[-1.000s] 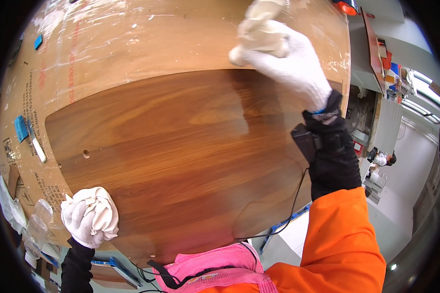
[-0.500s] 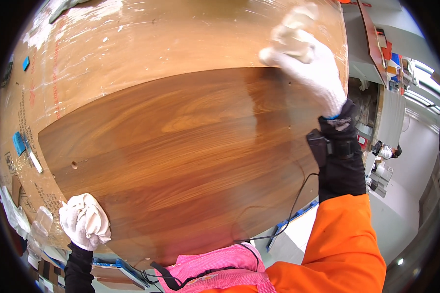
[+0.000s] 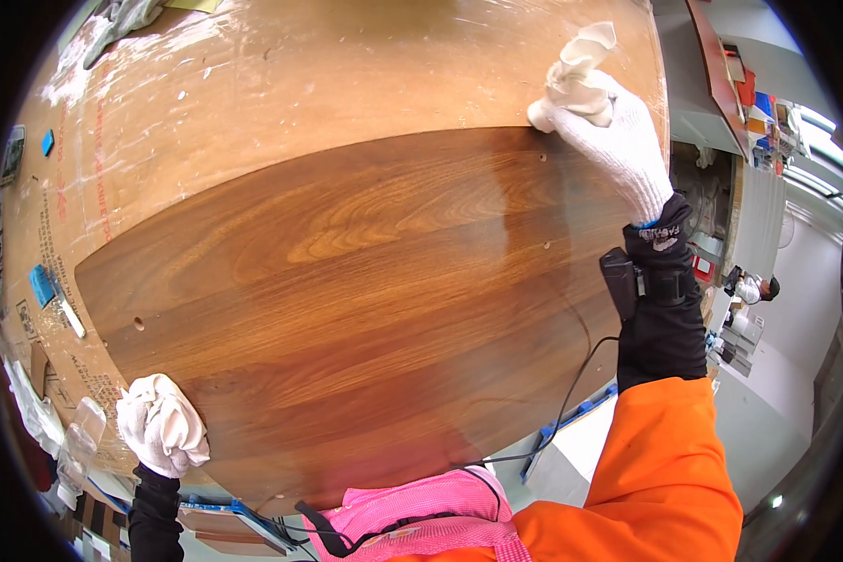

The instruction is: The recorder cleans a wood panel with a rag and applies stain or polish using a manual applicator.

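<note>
A large glossy brown wood-grain board (image 3: 365, 281) lies in front of me, with a few small holes near its ends. At its far right corner, my right hand (image 3: 623, 145) in a white knit glove is closed round a crumpled off-white cloth (image 3: 579, 80). The cloth's lower end meets the board's far edge. My left hand (image 3: 150, 440), also gloved in white, is closed on another bunched white cloth (image 3: 170, 412) at the near left corner of the board; its fingers are partly hidden by the folds.
Brown cardboard (image 3: 281, 84) under clear film covers the table beneath the board. To the left lie a blue block (image 3: 40, 285), a white-handled tool (image 3: 71, 317) and crumpled plastic (image 3: 84, 426). A black cable (image 3: 571, 403) runs over the near right edge. Another person (image 3: 749, 288) is far right.
My right hand and its cloth have moved slightly right and down, to the board's far right corner. The left hand stays almost where it was.
</note>
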### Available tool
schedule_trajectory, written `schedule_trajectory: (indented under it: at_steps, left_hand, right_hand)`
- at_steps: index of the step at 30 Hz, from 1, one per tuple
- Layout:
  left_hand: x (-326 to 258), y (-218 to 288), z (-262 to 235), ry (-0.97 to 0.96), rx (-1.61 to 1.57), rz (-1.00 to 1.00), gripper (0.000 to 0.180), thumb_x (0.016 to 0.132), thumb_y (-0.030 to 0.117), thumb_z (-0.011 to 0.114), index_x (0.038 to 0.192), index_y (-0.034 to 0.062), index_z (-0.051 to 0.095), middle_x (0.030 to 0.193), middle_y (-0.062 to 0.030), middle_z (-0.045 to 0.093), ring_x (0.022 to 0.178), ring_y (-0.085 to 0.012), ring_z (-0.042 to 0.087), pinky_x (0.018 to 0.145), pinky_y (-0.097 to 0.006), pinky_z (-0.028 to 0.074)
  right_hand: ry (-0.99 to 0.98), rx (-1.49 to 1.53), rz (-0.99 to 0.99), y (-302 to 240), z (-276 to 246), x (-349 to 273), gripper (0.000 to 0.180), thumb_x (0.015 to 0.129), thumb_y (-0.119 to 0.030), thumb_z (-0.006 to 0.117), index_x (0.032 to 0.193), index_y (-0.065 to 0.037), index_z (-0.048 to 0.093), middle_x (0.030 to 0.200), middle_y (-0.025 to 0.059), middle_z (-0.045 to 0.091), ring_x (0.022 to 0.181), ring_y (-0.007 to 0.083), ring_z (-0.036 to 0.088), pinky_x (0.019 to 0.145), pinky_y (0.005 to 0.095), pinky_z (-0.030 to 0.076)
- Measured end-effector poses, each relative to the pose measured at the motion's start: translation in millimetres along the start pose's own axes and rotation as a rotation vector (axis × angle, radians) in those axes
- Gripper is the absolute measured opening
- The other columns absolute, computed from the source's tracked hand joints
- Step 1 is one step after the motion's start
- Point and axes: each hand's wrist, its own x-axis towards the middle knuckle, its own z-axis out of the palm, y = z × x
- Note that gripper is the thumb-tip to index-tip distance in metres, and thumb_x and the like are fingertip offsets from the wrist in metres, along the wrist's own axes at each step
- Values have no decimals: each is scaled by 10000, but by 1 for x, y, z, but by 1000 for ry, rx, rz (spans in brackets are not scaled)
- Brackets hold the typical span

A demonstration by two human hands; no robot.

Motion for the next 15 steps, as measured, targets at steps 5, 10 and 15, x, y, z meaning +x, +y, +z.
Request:
schedule_trajectory:
  at_steps: [5, 10, 15]
  left_hand:
    - [-7, -4, 3, -4, 16, -21, 618, 995, 562, 427, 1398, 108, 548, 1500, -228, 477, 1373, -517, 443, 1121, -678, 321]
    - [-28, -18, 17, 13, 64, -34, 677, 976, 604, 410, 1408, 103, 550, 1509, -238, 466, 1388, -528, 425, 1146, -681, 296]
    - [-52, -33, 29, -7, -80, -239, 674, 983, 587, 403, 1425, 95, 533, 1517, -242, 471, 1396, -524, 428, 1145, -675, 305]
  right_hand:
    - [-35, -32, -144, -31, 69, 12, 407, 818, -311, 824, 1129, -77, 707, 994, 111, 756, 917, 201, 727, 864, 323, 573]
    - [-33, -107, -233, -22, 76, 7, 312, 823, -295, 749, 1062, -97, 714, 940, 129, 738, 869, 302, 712, 830, 357, 577]
    - [117, -315, -194, 36, -17, -10, 261, 863, -229, 753, 1078, -85, 711, 956, 87, 735, 867, 199, 711, 809, 307, 569]
